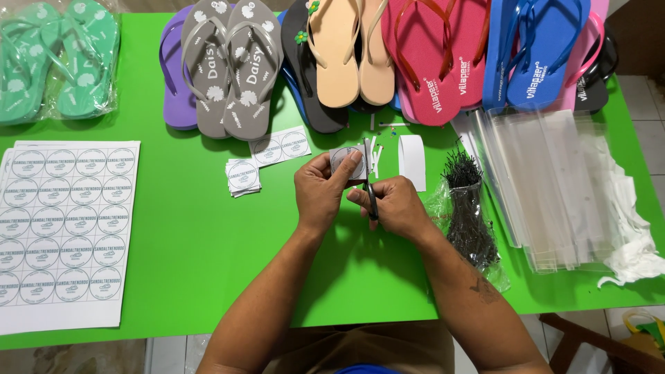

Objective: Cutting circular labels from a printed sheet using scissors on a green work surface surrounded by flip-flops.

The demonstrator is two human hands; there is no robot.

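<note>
My left hand (320,190) pinches a small square piece of white paper with a round printed sticker (346,160) over the middle of the green table (194,242). My right hand (392,206) grips a pair of scissors (369,181) whose blades point up and meet the paper's right edge. A small stack of cut sticker squares (242,176) lies just left of my hands, and a two-sticker strip (280,147) lies above it.
A large sheet of round stickers (66,232) lies at the left. Several pairs of flip-flops line the far edge: green bagged (59,59), grey (232,69), beige (350,52), red (443,59), blue (537,48). Clear plastic bags (547,183) and a bundle of black tag pins (470,215) lie at the right.
</note>
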